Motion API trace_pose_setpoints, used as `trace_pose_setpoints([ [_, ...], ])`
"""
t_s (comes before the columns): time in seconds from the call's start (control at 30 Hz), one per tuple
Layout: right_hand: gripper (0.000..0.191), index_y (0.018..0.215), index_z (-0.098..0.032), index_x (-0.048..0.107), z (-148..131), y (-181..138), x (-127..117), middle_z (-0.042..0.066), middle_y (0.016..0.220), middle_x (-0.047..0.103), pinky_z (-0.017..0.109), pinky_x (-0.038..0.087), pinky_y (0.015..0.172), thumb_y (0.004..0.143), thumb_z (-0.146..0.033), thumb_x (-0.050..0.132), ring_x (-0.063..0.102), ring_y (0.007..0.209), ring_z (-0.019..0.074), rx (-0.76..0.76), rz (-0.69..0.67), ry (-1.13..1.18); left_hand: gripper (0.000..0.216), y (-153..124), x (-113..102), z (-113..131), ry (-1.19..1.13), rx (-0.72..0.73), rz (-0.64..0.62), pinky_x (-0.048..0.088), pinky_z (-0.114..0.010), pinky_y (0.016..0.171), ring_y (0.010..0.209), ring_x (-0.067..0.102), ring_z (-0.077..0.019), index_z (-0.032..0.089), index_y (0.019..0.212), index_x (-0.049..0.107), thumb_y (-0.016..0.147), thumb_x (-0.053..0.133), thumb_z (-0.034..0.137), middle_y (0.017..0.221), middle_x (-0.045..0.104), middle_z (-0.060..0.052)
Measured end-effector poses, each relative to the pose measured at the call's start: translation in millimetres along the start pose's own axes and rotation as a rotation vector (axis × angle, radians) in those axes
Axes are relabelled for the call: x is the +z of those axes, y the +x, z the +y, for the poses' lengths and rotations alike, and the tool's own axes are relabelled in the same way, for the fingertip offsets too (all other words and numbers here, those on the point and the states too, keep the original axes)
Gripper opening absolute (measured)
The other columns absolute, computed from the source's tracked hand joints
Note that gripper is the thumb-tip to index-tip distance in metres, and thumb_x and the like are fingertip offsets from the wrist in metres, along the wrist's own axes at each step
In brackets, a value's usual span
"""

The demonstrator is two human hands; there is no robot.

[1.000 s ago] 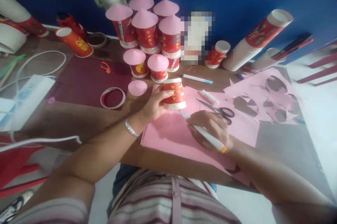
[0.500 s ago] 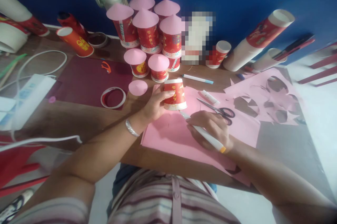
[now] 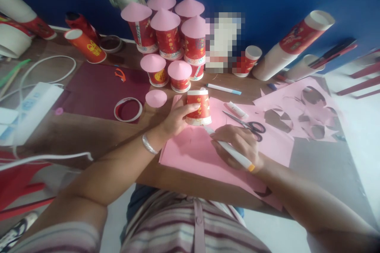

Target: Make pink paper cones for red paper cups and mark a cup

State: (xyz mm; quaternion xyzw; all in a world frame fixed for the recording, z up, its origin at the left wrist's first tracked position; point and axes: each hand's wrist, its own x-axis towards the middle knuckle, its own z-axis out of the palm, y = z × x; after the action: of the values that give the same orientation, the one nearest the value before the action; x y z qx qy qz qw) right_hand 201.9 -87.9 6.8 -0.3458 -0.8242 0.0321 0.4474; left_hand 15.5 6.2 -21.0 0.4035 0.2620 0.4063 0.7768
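Note:
My left hand [image 3: 175, 117] is wrapped round a red paper cup [image 3: 198, 106] that stands upside down on a pink paper sheet [image 3: 196, 154]. My right hand [image 3: 237, 144] is closed on a white pen [image 3: 234, 155] with an orange end. The pen's tip touches the sheet at the rim of the cup. A loose pink paper cone [image 3: 156, 98] lies just left of my left hand.
Several red cups with pink cone tops [image 3: 170, 33] stand behind. Scissors [image 3: 247, 125], a small glue tube [image 3: 236, 109] and a second pen [image 3: 224, 88] lie to the right. A tape ring [image 3: 128, 109] and a white power strip [image 3: 28, 112] lie left; cut pink scraps [image 3: 308, 112] far right.
Both hands, the cup and the pen stay almost in place; the view shifts a little.

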Motion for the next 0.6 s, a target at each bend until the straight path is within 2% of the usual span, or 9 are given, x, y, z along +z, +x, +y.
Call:
trace_pose_setpoints([
  [0.27, 0.019, 0.109, -0.019, 0.064, -0.5, 0.1, 0.7, 0.001, 0.078, 0.073, 0.026, 0.061, 0.061, 0.094, -0.008, 0.064, 0.073, 0.069, 0.0152, -0.003, 0.002, 0.010, 0.031, 1.6, -1.7, -4.0, 0.032, 0.037, -0.007, 0.057, -0.034, 0.082, 0.091, 0.069, -0.0203, 0.018, 0.111, 0.069, 0.083, 0.075, 0.031, 0.098, 0.072, -0.006],
  [0.6, 0.022, 0.112, -0.021, 0.063, -1.3, 0.5, 0.9, 0.000, 0.077, 0.071, 0.027, 0.059, 0.060, 0.094, -0.008, 0.064, 0.072, 0.067, 0.0150, 0.016, -0.017, 0.020, 0.031, 2.2, -5.6, -8.1, 0.060, 0.063, -0.028, 0.058, -0.034, 0.085, 0.096, 0.071, -0.0225, 0.019, 0.112, 0.070, 0.084, 0.075, 0.032, 0.102, 0.074, -0.007],
])
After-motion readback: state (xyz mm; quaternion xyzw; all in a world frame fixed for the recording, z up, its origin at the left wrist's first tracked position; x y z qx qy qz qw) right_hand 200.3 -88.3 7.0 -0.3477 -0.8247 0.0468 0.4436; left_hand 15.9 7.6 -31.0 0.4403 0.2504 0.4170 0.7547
